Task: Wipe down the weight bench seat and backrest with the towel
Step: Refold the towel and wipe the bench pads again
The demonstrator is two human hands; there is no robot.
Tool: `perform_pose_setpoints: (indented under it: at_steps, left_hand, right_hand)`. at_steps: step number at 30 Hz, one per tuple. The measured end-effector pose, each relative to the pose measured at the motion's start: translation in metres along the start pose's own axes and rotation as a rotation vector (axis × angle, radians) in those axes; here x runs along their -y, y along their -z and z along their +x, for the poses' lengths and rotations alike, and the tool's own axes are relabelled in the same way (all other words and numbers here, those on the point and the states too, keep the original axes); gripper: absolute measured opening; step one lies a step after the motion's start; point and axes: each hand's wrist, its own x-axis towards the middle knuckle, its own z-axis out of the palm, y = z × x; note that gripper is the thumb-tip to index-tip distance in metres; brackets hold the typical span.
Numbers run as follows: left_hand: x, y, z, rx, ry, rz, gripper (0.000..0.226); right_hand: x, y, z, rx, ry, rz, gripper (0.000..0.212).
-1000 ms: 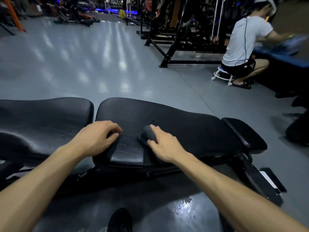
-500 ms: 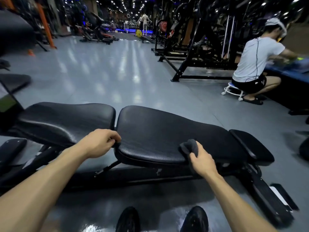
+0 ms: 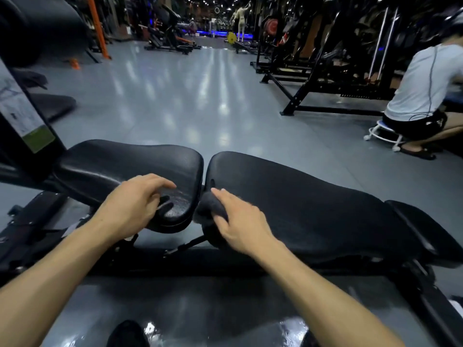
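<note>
A black padded weight bench lies across the view, its left pad (image 3: 120, 164) and longer right pad (image 3: 313, 204) split by a narrow gap. My right hand (image 3: 240, 221) presses a dark grey towel (image 3: 209, 209) against the near left end of the right pad, at the gap. My left hand (image 3: 135, 204) rests on the near right corner of the left pad, fingers loosely spread, holding nothing. A small black end pad (image 3: 421, 226) sits at the bench's far right.
A person in a white shirt (image 3: 423, 91) crouches on a small white stool (image 3: 383, 134) at the right. Black racks (image 3: 325, 71) stand behind. A black upright with a label (image 3: 22, 116) rises at left. My dark shoes (image 3: 127, 334) stand on grey floor below the bench.
My right hand slid the towel leftward along the right pad's near edge to the gap. My left fingers loosened from a fist. The view shifted left and tilted up.
</note>
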Motion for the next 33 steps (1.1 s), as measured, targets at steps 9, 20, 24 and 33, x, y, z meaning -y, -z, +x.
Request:
perform_pose_setpoints:
  at_steps: [9, 20, 24, 33]
  left_hand:
    - [0.038, 0.000, 0.045, -0.011, -0.082, 0.096, 0.039]
    - [0.043, -0.025, 0.083, 0.098, -0.221, 0.171, 0.045]
    - [0.036, -0.032, 0.088, 0.113, -0.248, 0.192, 0.047]
    - [0.032, -0.044, 0.086, 0.075, -0.302, 0.259, 0.041]
  right_hand:
    - [-0.011, -0.001, 0.050, 0.037, 0.023, -0.081, 0.061]
    - [-0.039, -0.018, 0.213, -0.127, -0.094, -0.038, 0.031]
    - [-0.067, -0.018, 0.236, -0.154, -0.183, 0.051, 0.036]
    - [-0.246, 0.020, 0.163, -0.192, -0.653, 0.009, 0.036]
